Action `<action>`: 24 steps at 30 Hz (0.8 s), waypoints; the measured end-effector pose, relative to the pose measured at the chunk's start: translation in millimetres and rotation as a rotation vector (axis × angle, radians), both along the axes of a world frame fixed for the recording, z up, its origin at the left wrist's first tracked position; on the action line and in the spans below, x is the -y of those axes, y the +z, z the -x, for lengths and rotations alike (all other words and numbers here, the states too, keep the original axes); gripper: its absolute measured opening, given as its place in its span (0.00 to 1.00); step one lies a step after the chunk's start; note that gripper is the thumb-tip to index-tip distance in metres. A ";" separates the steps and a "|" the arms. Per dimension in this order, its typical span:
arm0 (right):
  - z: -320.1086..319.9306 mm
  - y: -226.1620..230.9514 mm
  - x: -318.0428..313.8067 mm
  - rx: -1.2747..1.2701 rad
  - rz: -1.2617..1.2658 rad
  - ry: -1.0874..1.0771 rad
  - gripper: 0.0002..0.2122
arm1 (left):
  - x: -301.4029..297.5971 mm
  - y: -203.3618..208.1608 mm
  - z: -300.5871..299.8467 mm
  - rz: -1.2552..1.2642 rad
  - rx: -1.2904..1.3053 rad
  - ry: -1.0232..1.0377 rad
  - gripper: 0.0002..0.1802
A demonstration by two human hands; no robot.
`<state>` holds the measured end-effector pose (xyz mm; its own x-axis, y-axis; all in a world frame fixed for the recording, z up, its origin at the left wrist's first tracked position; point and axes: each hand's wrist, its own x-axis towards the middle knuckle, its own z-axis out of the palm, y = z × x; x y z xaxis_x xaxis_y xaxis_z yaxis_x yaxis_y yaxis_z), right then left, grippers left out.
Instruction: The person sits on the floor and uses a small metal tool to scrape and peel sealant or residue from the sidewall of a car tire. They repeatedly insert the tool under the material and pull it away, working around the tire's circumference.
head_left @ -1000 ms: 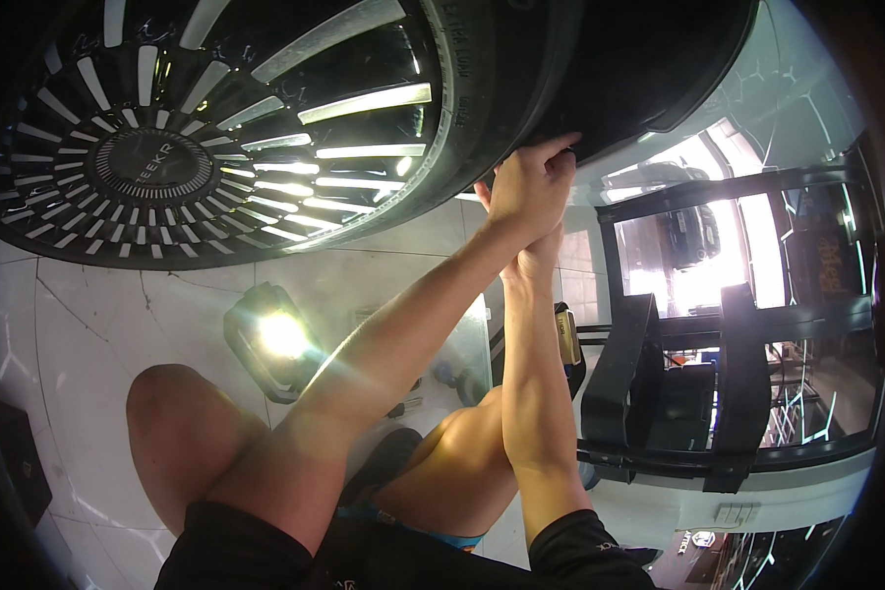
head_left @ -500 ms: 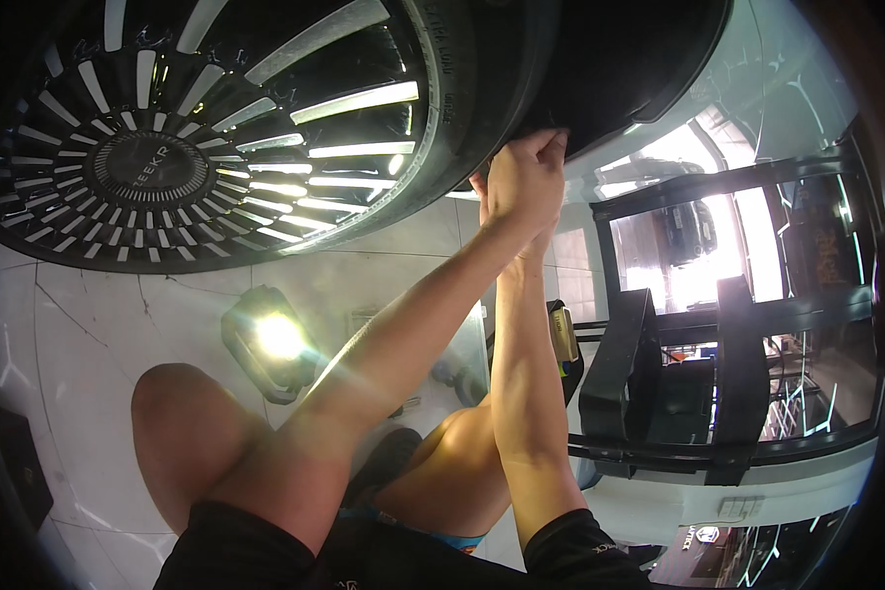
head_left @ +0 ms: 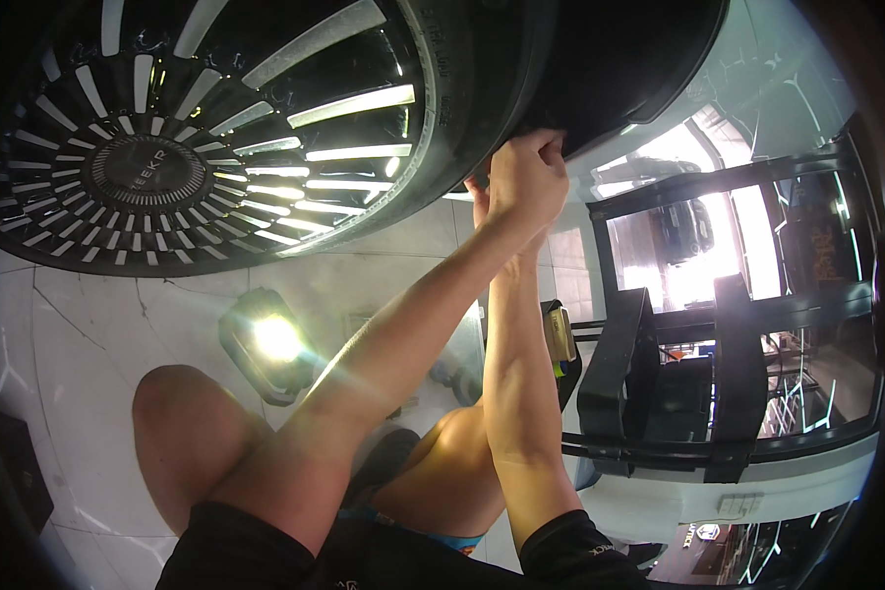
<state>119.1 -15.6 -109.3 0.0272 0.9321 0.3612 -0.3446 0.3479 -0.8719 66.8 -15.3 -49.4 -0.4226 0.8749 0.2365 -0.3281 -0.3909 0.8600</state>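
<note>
"What are we doing?"
"Working at the black arch, far side, right of the wheel, we think. The next move seems to need steady fingers."
"How does the arch look?"
"Dark and curved."
"And our hands?"
"Our left hand curls by its edge; our right hand mostly hides behind. We can't tell how open they are, or what they hold."

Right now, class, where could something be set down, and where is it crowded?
Bare floor shows at left, bordered by the wheel above, the lit lamp and left knee to its right, and the dark object at the picture's edge. It is crowded at the wheel arch, where the left hand overlaps the right hand.
</note>
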 end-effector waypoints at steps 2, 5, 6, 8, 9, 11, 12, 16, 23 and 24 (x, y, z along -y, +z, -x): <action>1.3 0.6 -2.0 -0.002 0.001 0.000 0.21 | 0.4 1.6 1.3 -0.017 -0.007 0.027 0.14; 2.0 0.7 -2.7 0.000 0.006 -0.002 0.21 | -0.5 1.5 -0.8 -0.023 0.032 0.028 0.13; 1.8 0.5 -2.4 0.000 0.008 -0.002 0.21 | -2.1 -0.2 -2.5 -0.019 0.045 0.009 0.13; 1.0 0.0 -1.1 -0.003 0.011 -0.001 0.21 | -7.3 -7.9 -7.4 -0.029 0.020 -0.043 0.16; 0.8 -0.3 -1.1 -0.009 0.012 -0.004 0.21 | -10.3 -12.6 -11.3 -0.068 0.017 -0.037 0.18; -0.4 0.1 -1.7 -0.008 0.015 -0.011 0.21 | -15.8 -23.0 -21.2 -0.070 0.132 -0.167 0.24; -0.8 0.3 -2.5 -0.008 0.013 -0.013 0.21 | -18.5 -27.7 -26.0 -0.154 0.356 -0.277 0.27; -0.4 1.3 -5.1 -0.004 0.021 -0.008 0.21 | -21.1 -31.2 -37.2 -0.238 0.752 -0.467 0.30; -1.6 0.7 1.4 -0.007 0.041 0.001 0.21 | -3.8 -7.1 -14.7 -0.209 0.722 -0.430 0.29; -2.2 0.5 2.2 -0.008 0.040 -0.002 0.21 | -2.2 -6.1 -12.9 -0.216 0.809 -0.454 0.28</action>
<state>121.3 -17.9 -108.7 0.0317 0.9459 0.3230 -0.3511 0.3131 -0.8824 79.7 -13.2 -55.5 -0.1596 0.9673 0.1970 -0.9517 -0.2038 0.2295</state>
